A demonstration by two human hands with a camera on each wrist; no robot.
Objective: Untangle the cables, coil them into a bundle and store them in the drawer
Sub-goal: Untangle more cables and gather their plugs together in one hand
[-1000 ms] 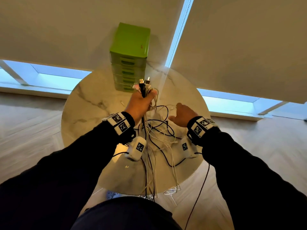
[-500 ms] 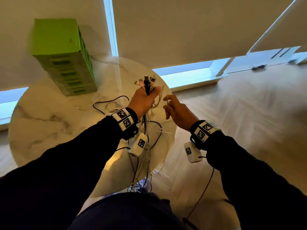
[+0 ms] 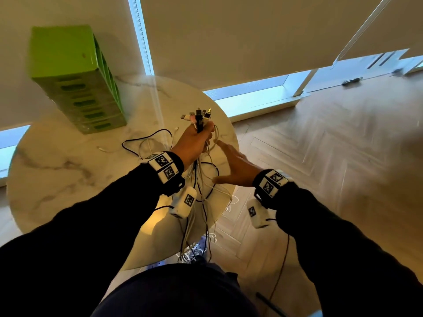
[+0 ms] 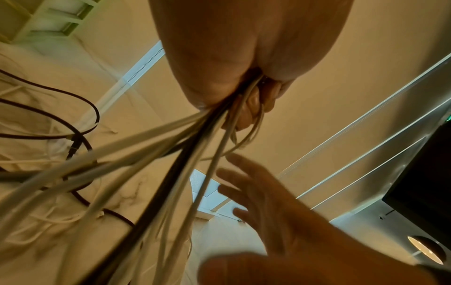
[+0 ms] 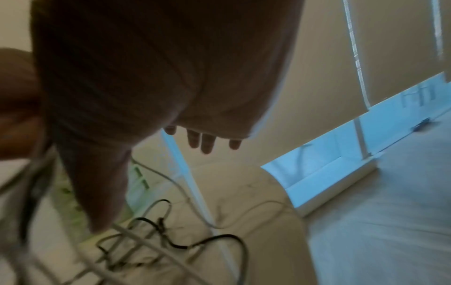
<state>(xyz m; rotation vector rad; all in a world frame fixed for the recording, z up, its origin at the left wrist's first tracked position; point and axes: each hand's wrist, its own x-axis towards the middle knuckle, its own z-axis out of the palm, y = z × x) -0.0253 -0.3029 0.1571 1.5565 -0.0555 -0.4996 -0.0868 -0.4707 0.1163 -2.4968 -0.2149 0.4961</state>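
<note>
I see the left hand (image 3: 194, 143) gripping the cables (image 3: 199, 179), plugs (image 3: 198, 115) sticking up past its fingers; the right hand (image 3: 235, 167) is spread just beside the strands hanging below that fist.

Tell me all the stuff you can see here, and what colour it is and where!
cables: many, white and black, plug ends bunched in the left grip, the rest hanging down and trailing over the table
drawer unit: one, green, far left of the table by the wall
table: one, round, pale marble
blinds: cream, covering the windows behind
floor: wooden, to the right
wrist cameras: two, white, under the wrists
left hand: holds the cables
right hand: fingers spread, beside the cables, holding nothing
</note>
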